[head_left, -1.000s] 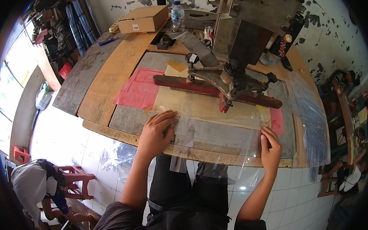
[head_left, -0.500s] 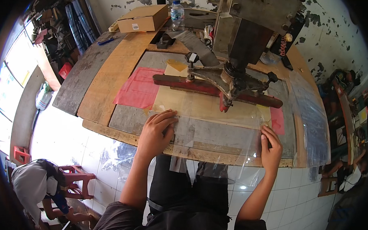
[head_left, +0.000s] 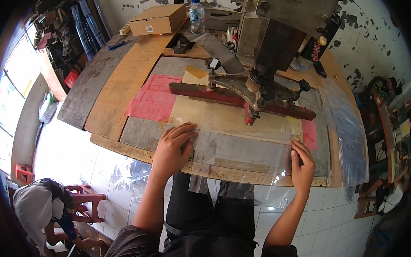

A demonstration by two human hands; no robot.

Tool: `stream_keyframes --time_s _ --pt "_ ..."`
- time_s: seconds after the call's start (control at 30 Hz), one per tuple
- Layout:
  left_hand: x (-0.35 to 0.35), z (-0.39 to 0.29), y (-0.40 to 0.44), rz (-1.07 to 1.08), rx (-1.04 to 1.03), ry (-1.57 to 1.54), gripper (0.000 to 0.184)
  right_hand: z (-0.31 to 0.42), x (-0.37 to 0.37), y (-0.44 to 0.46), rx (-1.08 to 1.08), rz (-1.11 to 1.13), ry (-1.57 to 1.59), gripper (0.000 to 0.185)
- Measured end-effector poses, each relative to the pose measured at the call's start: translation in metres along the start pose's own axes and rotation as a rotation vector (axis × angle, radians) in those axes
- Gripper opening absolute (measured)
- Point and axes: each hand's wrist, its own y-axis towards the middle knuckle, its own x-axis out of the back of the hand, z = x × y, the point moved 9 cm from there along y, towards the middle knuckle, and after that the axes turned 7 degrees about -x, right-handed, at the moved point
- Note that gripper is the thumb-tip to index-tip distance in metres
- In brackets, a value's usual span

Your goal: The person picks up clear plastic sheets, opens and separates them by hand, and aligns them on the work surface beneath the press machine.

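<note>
A clear plastic sheet [head_left: 240, 168] lies over the front of the grey plate [head_left: 144, 133] and hangs past the table's front edge. My left hand [head_left: 175, 148] has its fingers together on the sheet's left part. At the sheet's right side, my right hand [head_left: 302, 163] pinches its edge. Beyond both hands is a cream sheet [head_left: 215, 117], with a red sheet [head_left: 154, 97] at its left and a pink piece [head_left: 310, 134] at its right. The press's long red-brown bar [head_left: 202, 93] crosses above them.
The press head [head_left: 281, 45] rises behind the bar. A cardboard box [head_left: 158, 20] and water bottle [head_left: 196, 16] stand at the back. Stacked clear sheets [head_left: 347, 138] lie at the right. A person [head_left: 39, 209] crouches lower left; people are at the far right.
The view has shifted very slightly. Both hands keep the same place on the clear sheet, and the press bar has not visibly moved.
</note>
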Motion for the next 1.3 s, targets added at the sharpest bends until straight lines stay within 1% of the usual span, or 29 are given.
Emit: stream_keyframes --time_s 0.23,0.37,0.67,0.73,0.77,0.83,0.87,0.93,1.07,1.13,1.17,1.23,1.27,1.3 --pt "0.002 0.0 -0.001 -0.001 0.009 -0.013 0.024 0.001 -0.001 0.0 -0.008 0.003 -0.007 0.023" --pt "0.002 0.0 -0.002 -0.002 0.006 -0.018 0.024 0.003 0.0 0.0 0.024 -0.003 -0.025 0.023" --pt "0.005 0.003 -0.006 -0.044 -0.003 -0.043 0.021 -0.001 0.003 0.008 0.039 0.019 0.006 0.023" --pt "0.005 0.003 -0.007 -0.038 -0.015 -0.046 0.019 -0.022 0.005 0.02 -0.111 -0.007 0.174 0.024" --pt "0.006 0.003 -0.007 -0.049 -0.013 -0.047 0.019 -0.022 0.005 0.027 -0.1 -0.006 0.17 0.024" --pt "0.006 0.001 -0.007 -0.034 -0.027 -0.036 0.018 -0.028 -0.003 0.045 -0.178 0.039 0.036 0.027" --pt "0.005 0.002 -0.009 -0.036 -0.029 -0.038 0.018 -0.03 -0.009 0.052 -0.177 0.037 0.034 0.027" --pt "0.002 0.005 -0.011 -0.037 -0.021 -0.047 0.018 -0.027 -0.025 0.065 -0.1 0.048 -0.214 0.03" --pt "0.002 0.006 -0.014 -0.048 -0.019 -0.037 0.018 -0.033 -0.033 0.078 -0.145 0.066 -0.267 0.032" --pt "0.003 0.005 -0.014 -0.042 -0.008 -0.043 0.017 -0.056 -0.035 0.075 -0.282 0.166 0.113 0.029" --pt "0.002 0.005 -0.016 -0.04 -0.009 -0.044 0.017 -0.057 -0.033 0.068 -0.285 0.165 0.112 0.029" --pt "0.002 0.007 -0.017 -0.055 0.028 -0.061 0.019 -0.054 -0.021 0.051 -0.242 0.162 0.517 0.023" --pt "0.001 0.006 -0.017 -0.044 0.029 -0.062 0.019 -0.048 -0.015 0.04 -0.25 0.156 0.596 0.02" --pt "0.0 0.006 -0.016 -0.033 0.027 -0.054 0.021 -0.046 -0.01 0.029 -0.261 0.154 0.599 0.02"
